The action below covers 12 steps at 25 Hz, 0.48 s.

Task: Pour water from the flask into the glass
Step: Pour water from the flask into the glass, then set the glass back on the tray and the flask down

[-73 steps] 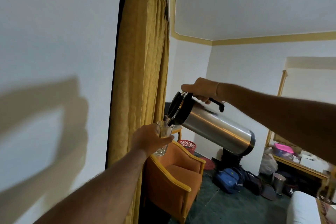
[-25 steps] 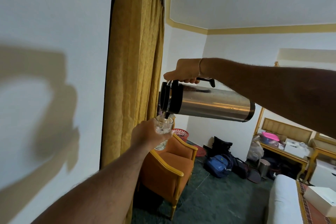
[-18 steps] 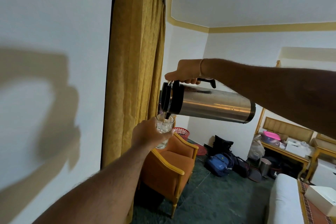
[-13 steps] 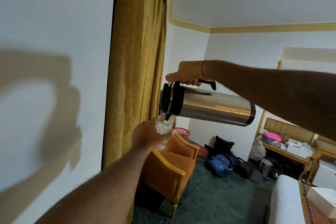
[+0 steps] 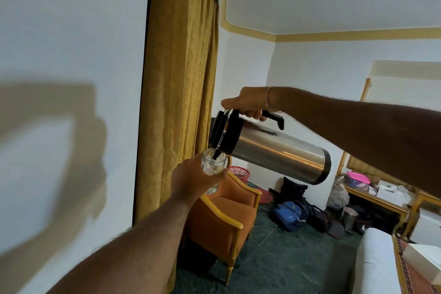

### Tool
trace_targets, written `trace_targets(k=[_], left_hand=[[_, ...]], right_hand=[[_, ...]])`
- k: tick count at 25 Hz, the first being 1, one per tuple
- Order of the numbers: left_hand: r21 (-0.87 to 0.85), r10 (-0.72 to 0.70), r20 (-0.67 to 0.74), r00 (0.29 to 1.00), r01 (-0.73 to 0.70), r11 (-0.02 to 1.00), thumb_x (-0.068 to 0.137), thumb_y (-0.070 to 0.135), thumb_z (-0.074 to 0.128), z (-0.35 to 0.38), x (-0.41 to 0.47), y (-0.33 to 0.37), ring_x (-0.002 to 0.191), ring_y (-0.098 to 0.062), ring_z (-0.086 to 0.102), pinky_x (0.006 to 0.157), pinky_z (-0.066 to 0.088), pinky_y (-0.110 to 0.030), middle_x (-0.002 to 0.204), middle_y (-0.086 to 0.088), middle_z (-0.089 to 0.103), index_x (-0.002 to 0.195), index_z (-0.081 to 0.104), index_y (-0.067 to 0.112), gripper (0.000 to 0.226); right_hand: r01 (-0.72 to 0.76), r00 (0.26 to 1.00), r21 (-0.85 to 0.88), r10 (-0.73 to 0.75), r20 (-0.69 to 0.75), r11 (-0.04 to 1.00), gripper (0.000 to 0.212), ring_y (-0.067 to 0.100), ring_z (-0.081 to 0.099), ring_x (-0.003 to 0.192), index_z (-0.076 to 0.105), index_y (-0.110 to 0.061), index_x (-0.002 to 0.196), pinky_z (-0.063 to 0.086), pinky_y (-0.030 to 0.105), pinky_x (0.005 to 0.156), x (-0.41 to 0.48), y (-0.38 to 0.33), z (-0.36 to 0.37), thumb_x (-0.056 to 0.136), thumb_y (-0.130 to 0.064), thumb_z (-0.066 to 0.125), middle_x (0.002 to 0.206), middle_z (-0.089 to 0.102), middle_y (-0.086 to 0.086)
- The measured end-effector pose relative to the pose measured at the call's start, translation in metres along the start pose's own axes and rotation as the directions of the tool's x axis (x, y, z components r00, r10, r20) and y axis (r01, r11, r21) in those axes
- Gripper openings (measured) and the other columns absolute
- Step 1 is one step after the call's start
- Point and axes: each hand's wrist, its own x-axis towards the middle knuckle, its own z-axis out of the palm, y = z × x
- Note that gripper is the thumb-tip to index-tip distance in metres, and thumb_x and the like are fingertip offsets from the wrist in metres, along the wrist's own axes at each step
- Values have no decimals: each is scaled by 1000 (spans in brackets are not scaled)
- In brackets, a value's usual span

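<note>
A steel flask (image 5: 274,150) with a black lid and handle is held in the air, tipped nearly flat, its base a little lower than the lid. My right hand (image 5: 248,102) grips its black handle from above. The black spout dips just inside the rim of a clear glass (image 5: 213,166), which holds water. My left hand (image 5: 193,180) is wrapped around the glass from the left and below, keeping it upright under the spout. My fingers hide the lower half of the glass.
An orange armchair (image 5: 226,217) stands directly beneath the glass. A mustard curtain (image 5: 181,79) hangs just left of it, by a white wall. A red basket (image 5: 239,172), a blue backpack (image 5: 288,215) and other bags lie on the green floor. A white bed (image 5: 374,265) is at bottom right.
The flask's base has dropped a little, so it is tipped less steeply than half a second ago. Flask and glass have shifted slightly lower in view. Both holds are unchanged.
</note>
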Motion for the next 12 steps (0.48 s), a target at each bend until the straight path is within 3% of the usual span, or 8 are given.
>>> trace_targets(k=[6,10,12], left_hand=[[-5,-1,21,1000,1,1000,76,81,71,4,-6,-5,74,-8,71,66,58,-28,86,8,77,105,72,23,64],[-3,-11,56,998,12,1000,75,82,68,7,-20,-12,72,-10,70,66,60,-34,82,7,75,106,72,22,68],[-29,14,53,998,-12,999,77,77,71,12,-32,-18,71,-9,69,63,58,-29,83,6,76,107,71,21,63]], right_hand=[[-84,995,340,62,76,936,56,14,24,44,41,-20,58,28,26,53,-8,36,14,95,-61,50,49,34,-4],[-126,984,577,28,175,807,59,16,20,48,32,-22,54,25,30,53,-13,86,43,88,-65,54,50,29,-4],[-114,982,703,-27,186,702,64,16,21,45,32,-21,52,26,32,52,-16,117,72,87,-70,54,47,30,-4]])
